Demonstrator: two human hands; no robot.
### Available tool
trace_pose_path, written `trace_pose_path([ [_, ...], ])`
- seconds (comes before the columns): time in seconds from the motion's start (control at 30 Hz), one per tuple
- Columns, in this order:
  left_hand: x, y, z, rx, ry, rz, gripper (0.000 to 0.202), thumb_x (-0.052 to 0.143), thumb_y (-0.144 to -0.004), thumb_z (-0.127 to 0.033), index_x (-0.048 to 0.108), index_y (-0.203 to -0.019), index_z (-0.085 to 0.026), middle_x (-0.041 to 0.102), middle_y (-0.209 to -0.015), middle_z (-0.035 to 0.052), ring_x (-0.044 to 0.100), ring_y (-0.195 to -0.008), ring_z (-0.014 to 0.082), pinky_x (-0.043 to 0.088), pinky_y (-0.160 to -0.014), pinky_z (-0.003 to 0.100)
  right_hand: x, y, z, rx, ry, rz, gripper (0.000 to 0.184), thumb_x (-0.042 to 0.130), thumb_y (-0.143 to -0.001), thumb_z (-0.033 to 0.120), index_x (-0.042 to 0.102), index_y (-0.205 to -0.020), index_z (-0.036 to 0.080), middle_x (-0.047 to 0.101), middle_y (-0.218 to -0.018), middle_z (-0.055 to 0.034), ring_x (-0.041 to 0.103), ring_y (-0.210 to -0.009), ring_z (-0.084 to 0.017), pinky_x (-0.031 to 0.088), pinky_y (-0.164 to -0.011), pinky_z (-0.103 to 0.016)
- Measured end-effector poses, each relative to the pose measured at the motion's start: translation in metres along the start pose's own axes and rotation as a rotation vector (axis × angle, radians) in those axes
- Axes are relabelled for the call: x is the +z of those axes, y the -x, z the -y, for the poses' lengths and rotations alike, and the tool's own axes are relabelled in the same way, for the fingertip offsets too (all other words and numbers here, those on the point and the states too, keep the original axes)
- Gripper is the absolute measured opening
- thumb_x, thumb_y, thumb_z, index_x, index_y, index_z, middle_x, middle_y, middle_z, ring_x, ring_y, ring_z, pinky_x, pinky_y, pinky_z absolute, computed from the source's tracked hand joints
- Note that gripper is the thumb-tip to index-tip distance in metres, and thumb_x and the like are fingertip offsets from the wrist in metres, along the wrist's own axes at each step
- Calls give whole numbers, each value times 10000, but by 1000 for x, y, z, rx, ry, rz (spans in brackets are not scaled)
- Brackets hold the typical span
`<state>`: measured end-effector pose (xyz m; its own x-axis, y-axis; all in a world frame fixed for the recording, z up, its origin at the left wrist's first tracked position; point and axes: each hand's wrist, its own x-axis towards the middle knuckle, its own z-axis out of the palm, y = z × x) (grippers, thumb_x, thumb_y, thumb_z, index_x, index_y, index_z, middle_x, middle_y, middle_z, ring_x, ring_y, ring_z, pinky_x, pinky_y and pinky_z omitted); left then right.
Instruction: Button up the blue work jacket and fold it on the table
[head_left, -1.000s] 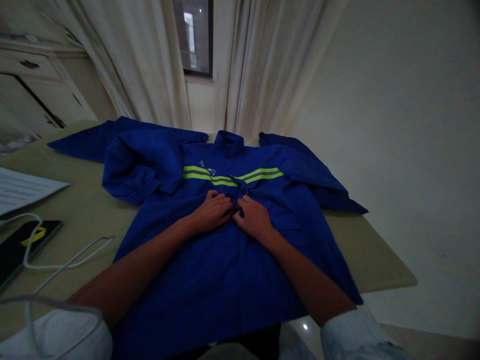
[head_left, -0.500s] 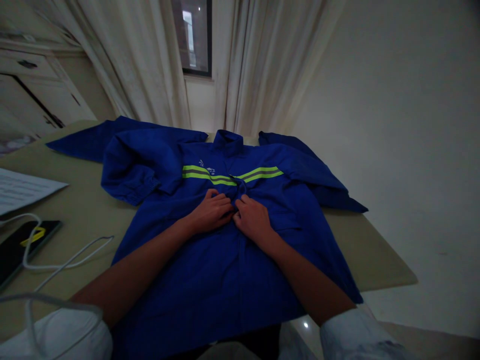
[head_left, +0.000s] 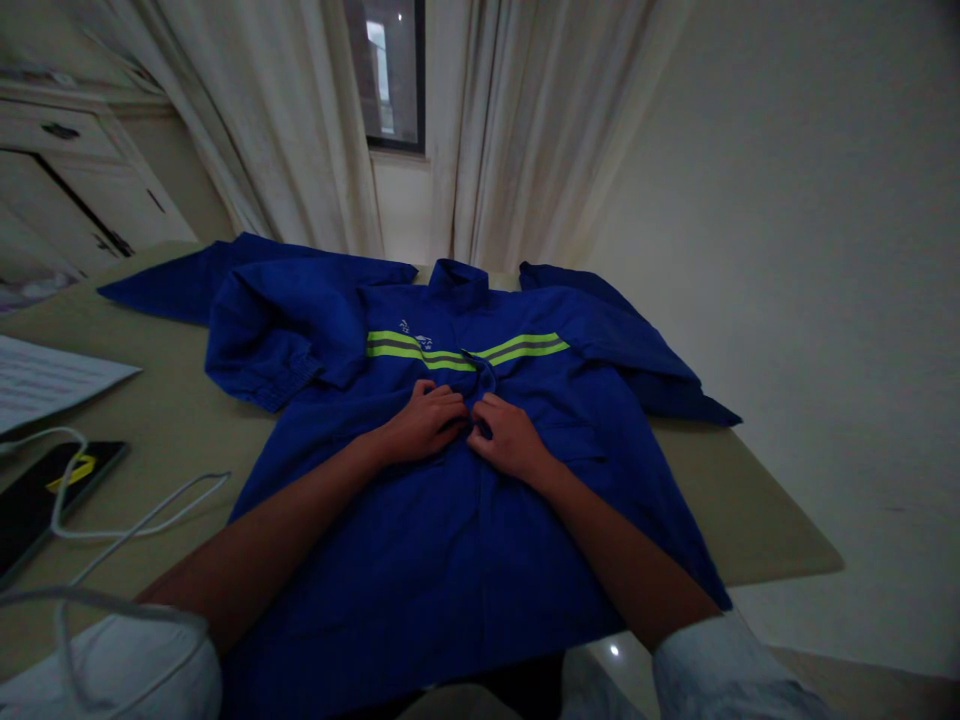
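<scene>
A blue work jacket lies spread front up, its collar at the far side and a yellow-green and grey reflective band across the chest. My left hand and my right hand meet at the front placket, just below the band. Both have their fingers curled and pinch the jacket's front edges. Between them and the band the placket cloth bulges up in a small loop. Any button or fastener under the fingertips is hidden. The collar end of the front looks closed.
The jacket rests on a beige-topped table. To the left are a printed sheet, a dark flat device with a yellow mark, and a white cable. Curtains, a window and a cabinet stand behind.
My right hand's thumb and forefinger have shifted slightly, with a small gap now showing between them. My left hand stays almost where it was, and the jacket lies the same.
</scene>
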<state>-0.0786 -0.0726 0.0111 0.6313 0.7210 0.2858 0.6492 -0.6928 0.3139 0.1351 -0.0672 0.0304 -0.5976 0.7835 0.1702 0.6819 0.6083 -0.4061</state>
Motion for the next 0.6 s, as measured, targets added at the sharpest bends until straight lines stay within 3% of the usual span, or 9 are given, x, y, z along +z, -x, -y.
trace_pose_path([
  [0.2,-7,-1,-1,6,88,17,175,477,-1017,-281,628,-973,-205,641,-918,22,562,-956,217,292,-923,429,-3,1,-11,-131,-185,32,106,617,-890,107,579,-861,201,551,-862,5,537,-782,-154,376,-716,-261],
  [0.3,-6,-1,-1,-7,114,2,243,435,-1058,-339,618,-966,-207,639,-924,20,557,-954,214,294,-926,428,-3,2,-13,-115,-176,-1,89,613,-907,112,595,-881,196,567,-896,-6,548,-806,-158,382,-729,-266],
  [0.6,1,-1,6,-9,114,17,254,408,-1077,-290,620,-964,-207,641,-896,25,559,-931,209,293,-903,421,-2,4,-11,-16,-79,-26,29,664,-943,184,674,-917,193,613,-886,-16,571,-788,-158,376,-699,-269],
])
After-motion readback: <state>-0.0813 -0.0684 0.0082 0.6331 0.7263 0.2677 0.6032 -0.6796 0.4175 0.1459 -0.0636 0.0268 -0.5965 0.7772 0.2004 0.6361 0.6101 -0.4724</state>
